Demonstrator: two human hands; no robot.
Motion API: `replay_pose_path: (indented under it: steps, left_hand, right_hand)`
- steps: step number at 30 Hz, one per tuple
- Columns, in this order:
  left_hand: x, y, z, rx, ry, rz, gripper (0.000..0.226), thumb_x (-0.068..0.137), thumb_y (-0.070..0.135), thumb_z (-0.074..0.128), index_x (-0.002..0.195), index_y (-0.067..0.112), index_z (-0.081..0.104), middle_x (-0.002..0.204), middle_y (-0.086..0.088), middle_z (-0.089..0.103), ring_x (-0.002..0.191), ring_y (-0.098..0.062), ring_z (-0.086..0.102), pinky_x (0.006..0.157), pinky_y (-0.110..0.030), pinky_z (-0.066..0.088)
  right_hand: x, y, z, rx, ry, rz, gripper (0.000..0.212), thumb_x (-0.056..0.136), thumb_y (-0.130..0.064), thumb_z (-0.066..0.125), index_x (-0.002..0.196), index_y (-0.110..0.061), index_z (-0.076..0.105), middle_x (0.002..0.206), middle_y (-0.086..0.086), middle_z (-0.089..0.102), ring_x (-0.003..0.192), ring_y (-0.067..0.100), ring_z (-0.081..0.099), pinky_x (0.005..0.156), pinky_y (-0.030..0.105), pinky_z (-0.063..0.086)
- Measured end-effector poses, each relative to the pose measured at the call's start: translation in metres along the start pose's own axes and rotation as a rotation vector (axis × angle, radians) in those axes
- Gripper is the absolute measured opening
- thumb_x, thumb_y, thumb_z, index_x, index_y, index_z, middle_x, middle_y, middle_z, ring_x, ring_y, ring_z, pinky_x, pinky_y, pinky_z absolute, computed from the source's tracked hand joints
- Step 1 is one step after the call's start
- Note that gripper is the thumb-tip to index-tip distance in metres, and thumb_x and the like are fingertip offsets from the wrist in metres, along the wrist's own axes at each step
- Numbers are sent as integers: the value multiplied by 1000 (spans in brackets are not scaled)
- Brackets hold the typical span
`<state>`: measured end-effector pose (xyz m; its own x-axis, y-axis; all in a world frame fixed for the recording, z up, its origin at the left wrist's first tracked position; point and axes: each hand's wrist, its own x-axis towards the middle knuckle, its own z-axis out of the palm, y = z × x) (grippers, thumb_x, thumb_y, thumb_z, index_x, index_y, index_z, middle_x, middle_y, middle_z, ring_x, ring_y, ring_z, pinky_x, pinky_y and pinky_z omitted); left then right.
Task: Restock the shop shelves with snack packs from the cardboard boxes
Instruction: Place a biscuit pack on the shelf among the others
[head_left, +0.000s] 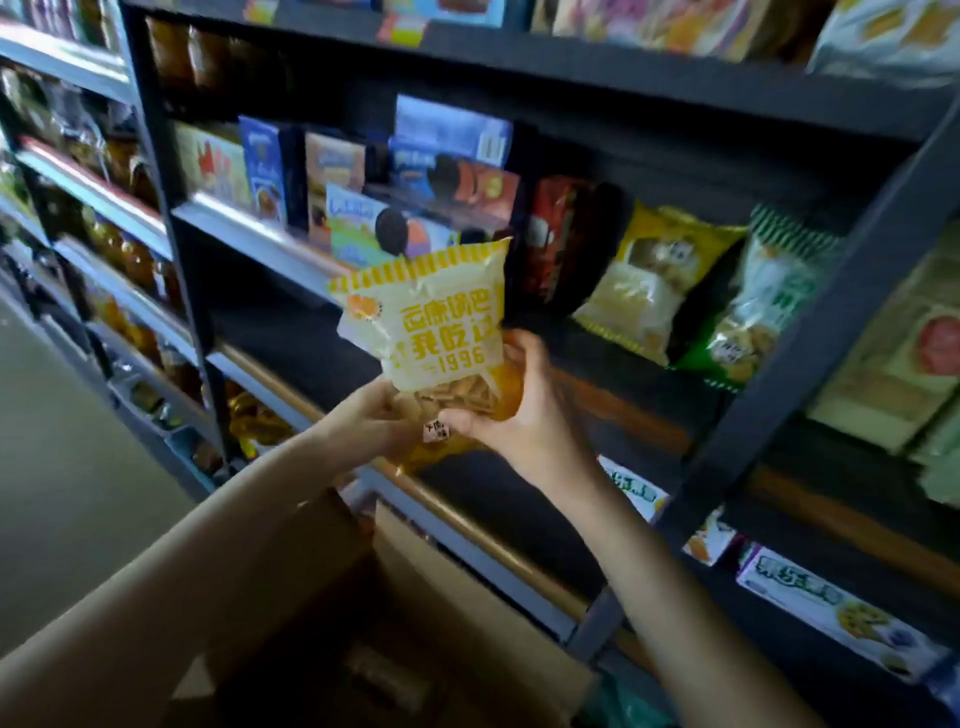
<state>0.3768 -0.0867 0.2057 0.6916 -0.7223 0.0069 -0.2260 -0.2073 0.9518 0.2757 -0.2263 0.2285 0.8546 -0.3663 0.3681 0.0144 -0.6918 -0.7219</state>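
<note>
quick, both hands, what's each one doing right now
Left hand: closed on the bottom of the yellow pack.
Right hand: closed on the same pack, from the right.

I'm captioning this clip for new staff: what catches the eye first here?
A yellow-and-white snack pack held upright at centre frame, the left hand and right hand gripping its bottom. Behind it, dark shelves crowded with biscuit boxes, and an open cardboard box below the arms.
</note>
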Motion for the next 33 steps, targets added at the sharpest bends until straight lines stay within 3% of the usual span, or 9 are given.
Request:
replay_pose_path:
  steps: [4, 8, 11, 18, 22, 26, 28, 30, 33]
  left_hand:
    - [36, 70, 11, -66, 206, 207, 24, 83, -1, 56, 97, 18, 54, 92, -5, 57, 70, -6, 59, 59, -16, 48]
    - [62, 96, 38, 285, 232, 273, 35, 85, 0, 49, 119, 7, 56, 109, -5, 59, 97, -18, 56, 75, -22, 43]
    - [69, 91, 53, 402, 220, 242, 37, 84, 4, 50, 120, 9, 58, 119, -8, 59, 109, -25, 56, 88, -27, 42]
    - [65, 65, 51, 346, 260, 171, 31, 89, 4, 46, 117, 10, 58, 116, -9, 59, 105, -26, 56, 78, -27, 43]
    - [56, 53, 43, 216, 317, 131, 26, 89, 4, 45, 109, 11, 60, 106, -8, 61, 94, -22, 58, 71, -28, 44]
    - [32, 15, 27, 47, 422, 17, 17, 90, 9, 46, 96, 19, 59, 97, -2, 61, 85, -19, 59, 64, -23, 46]
    - [19, -24, 23, 130, 464, -69, 16, 89, 10, 48, 98, 17, 60, 96, -2, 60, 91, -20, 58, 74, -28, 47]
    - [2, -72, 23, 204, 448, -165, 20, 90, 9, 49, 105, 10, 61, 97, -7, 63, 82, -18, 59, 67, -23, 48]
    - [-22, -154, 27, 294, 387, -305, 18, 89, 11, 54, 104, 8, 64, 97, -8, 67, 84, -20, 63, 73, -23, 51]
  right_hand:
    - [35, -15, -56, 98, 380, 61, 81, 65, -29, 84, 129, -17, 36, 109, -8, 48, 102, 11, 48, 80, 15, 34]
    - [78, 5, -79, 65, 667, 261, 92, 64, -36, 83, 136, -13, 30, 130, 11, 52, 118, 31, 49, 98, 39, 38]
    - [98, 30, -83, 60, 653, 471, 101, 63, -35, 84, 141, -12, 24, 140, 15, 45, 127, 38, 40, 104, 49, 32]
    - [101, 53, -77, -47, 574, 669, 114, 64, -40, 83, 147, -13, 9, 144, 20, 23, 131, 40, 28, 104, 53, 26]
    - [90, 38, -75, -189, 609, 568, 112, 67, -38, 80, 148, -13, 7, 146, 16, 18, 130, 38, 26, 103, 49, 28]
    - [46, 19, -37, -449, 767, 54, 80, 75, -24, 72, 142, -9, 31, 143, 18, 29, 123, 38, 34, 99, 47, 33]
    - [16, 25, 11, -462, 642, -119, 66, 75, -17, 70, 134, -8, 42, 138, 17, 38, 120, 36, 39, 95, 44, 38]
    - [-12, 51, 67, -457, 376, -183, 58, 76, -14, 70, 129, -9, 47, 133, 15, 44, 119, 31, 43, 95, 41, 41]
    - [-56, 121, 147, -490, -201, -24, 46, 88, -18, 56, 133, -16, 44, 134, 6, 42, 124, 23, 39, 101, 35, 38]
